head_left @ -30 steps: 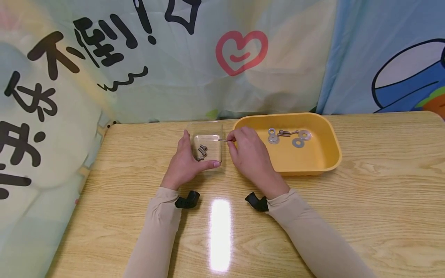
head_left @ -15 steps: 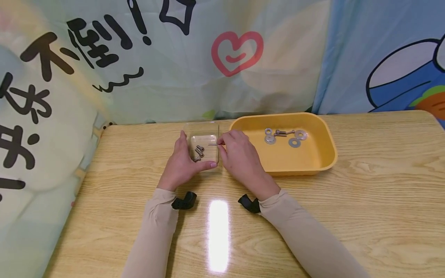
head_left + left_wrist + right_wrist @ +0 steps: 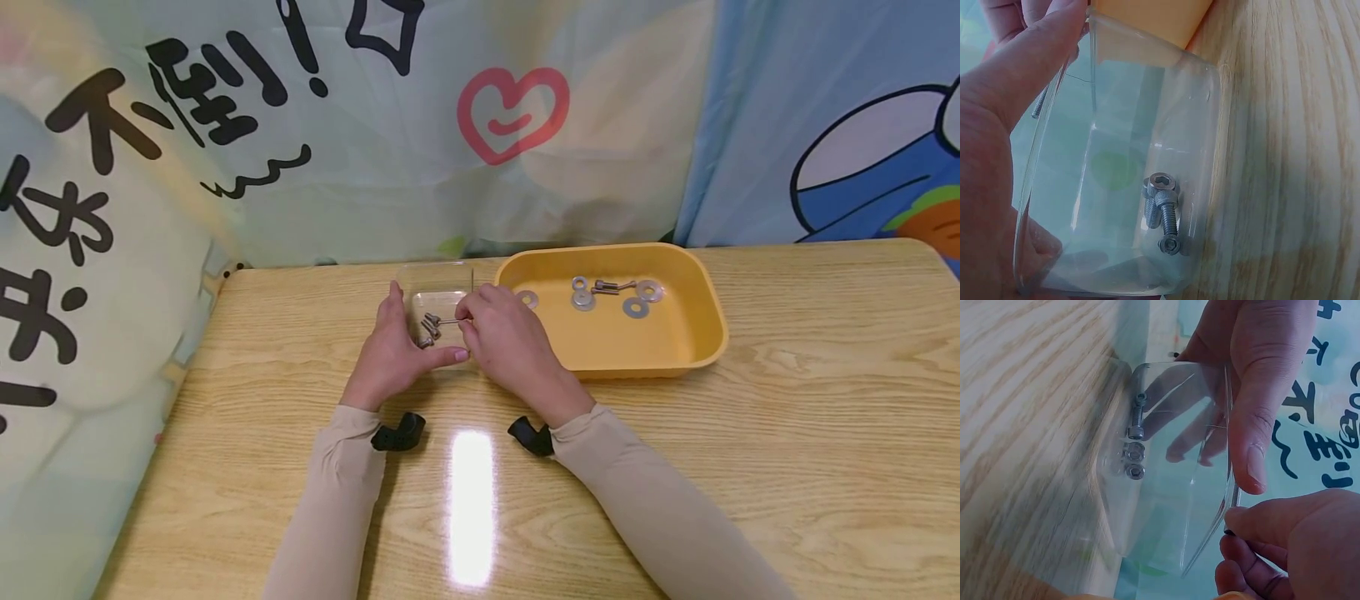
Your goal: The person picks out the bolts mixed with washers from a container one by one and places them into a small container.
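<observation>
My left hand holds a clear plastic box on the table, thumb along its near wall and fingers on its left side. Several socket-head screws lie in the bottom of the box. Between the thumb and fingertips of my right hand a thin screw is pinched, its shank pointing left over the box's right side. In the right wrist view, that screw's threaded shank shows just above the rim, close to my left thumb; its head is mostly hidden by my fingers.
Right of the box stands a yellow tray, holding several flat washers and several screws. A printed cloth hangs behind the table.
My right hand has moved left and slightly nearer, carrying the screw from the tray's side to above the box. A washer at the tray's left end has come into view. The left hand keeps its hold.
</observation>
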`<state>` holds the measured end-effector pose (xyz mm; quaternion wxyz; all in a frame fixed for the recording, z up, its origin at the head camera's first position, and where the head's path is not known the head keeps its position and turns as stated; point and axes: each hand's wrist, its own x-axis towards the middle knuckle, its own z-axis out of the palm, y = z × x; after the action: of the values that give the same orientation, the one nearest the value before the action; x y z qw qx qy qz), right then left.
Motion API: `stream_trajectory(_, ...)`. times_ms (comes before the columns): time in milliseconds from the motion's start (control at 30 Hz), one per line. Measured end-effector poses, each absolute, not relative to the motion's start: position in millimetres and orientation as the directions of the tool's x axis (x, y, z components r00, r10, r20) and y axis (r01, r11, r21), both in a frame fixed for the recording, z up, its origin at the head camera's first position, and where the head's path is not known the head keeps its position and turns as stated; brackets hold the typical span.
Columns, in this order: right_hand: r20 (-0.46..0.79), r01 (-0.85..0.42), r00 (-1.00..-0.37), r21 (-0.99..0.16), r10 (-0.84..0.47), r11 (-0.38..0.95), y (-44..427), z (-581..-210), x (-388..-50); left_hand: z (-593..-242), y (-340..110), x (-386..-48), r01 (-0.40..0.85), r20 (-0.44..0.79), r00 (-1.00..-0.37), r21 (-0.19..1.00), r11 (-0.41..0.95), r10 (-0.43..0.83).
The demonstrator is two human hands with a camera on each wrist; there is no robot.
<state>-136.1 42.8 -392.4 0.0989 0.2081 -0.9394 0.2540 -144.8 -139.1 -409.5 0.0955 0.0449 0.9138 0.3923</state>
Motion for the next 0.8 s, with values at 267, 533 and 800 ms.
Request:
stream_trajectory(267,0.281,-0.448,-0.89,-0.399,-0.359,0.8,40.3,-392.8,-138.1,-411.1,-139.1,-145.3,-0.001,-0.148,-0.976,0.73,0.684,0.157)
stream_trajectory(533,0.294,-0.461,-0.881,-0.365,-0.37,0.809,38.2,-393.9,-138.8,-410.7,-139.2,-145.4,0.001,-0.146,-0.977,0.729,0.685,0.157)
stream_trajectory(800,0.282,-0.449,-0.889,-0.387,-0.36,0.806,40.3,-393.5,-138.0,-411.0,-139.5,-145.6,0.006,-0.143,-0.977,0.726,0.687,0.16)
